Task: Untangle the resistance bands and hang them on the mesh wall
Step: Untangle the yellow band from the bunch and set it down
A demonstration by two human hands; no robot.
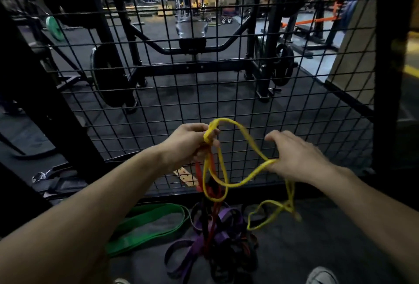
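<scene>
Dim gym: dark rubber floor [204,97], black rack [195,68], weight plates [106,75].

Yellow band [246,179] looped midair, tangled red band [212,193], before black mesh wall [249,84]

Mesh wall [226,93] close ahead; band tangle [217,233] and green band [149,222] on the floor below

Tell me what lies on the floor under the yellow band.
Under the yellow band, held by the left hand and right hand, lies a tangle of purple bands; a red band hangs into it. Its inner strands are hidden.
</scene>
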